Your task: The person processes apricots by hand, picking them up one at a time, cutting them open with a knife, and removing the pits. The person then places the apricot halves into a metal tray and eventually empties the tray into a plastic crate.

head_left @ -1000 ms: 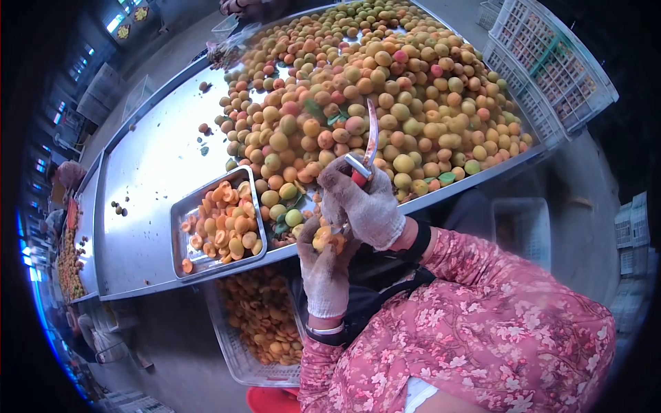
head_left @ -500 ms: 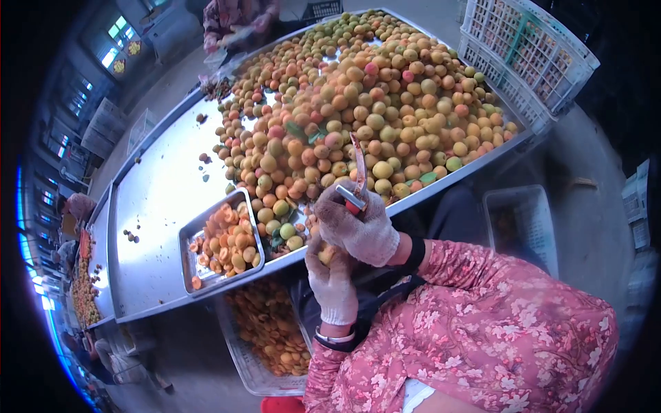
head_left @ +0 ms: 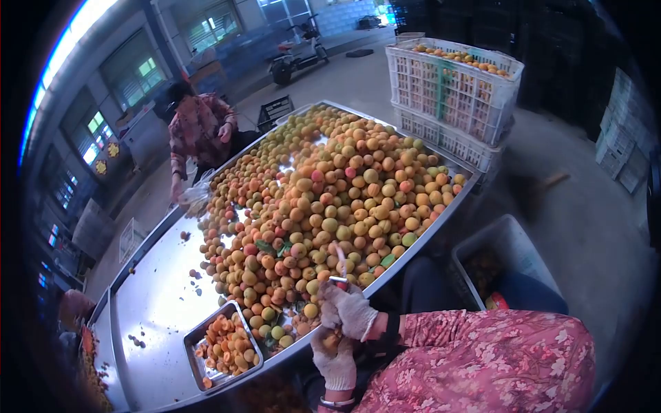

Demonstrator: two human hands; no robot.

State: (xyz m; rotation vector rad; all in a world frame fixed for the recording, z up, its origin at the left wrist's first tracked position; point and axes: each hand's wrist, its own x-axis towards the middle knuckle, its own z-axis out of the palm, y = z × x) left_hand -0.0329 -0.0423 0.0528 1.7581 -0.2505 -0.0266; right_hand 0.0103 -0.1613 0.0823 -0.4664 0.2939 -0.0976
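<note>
My right hand, in a white knitted glove stained brown at the fingers, is closed on a curved knife with its blade pointing up. Just below it, my gloved left hand is closed round an apricot, mostly hidden by the fingers. Both hands are close together at the near table edge. Beyond them a large heap of whole apricots covers much of the metal table. A metal tray of apricot halves stands left of my hands.
Stacked white crates holding apricots stand beyond the table's right end. A grey tub is on the floor to my right. Across the table another person is beside a clear plastic bag. A scooter is parked further back.
The view has tilted up, bringing the other person, scooter and upper crates into sight. My hands appear lower in view, still together, with knife and apricot held.
</note>
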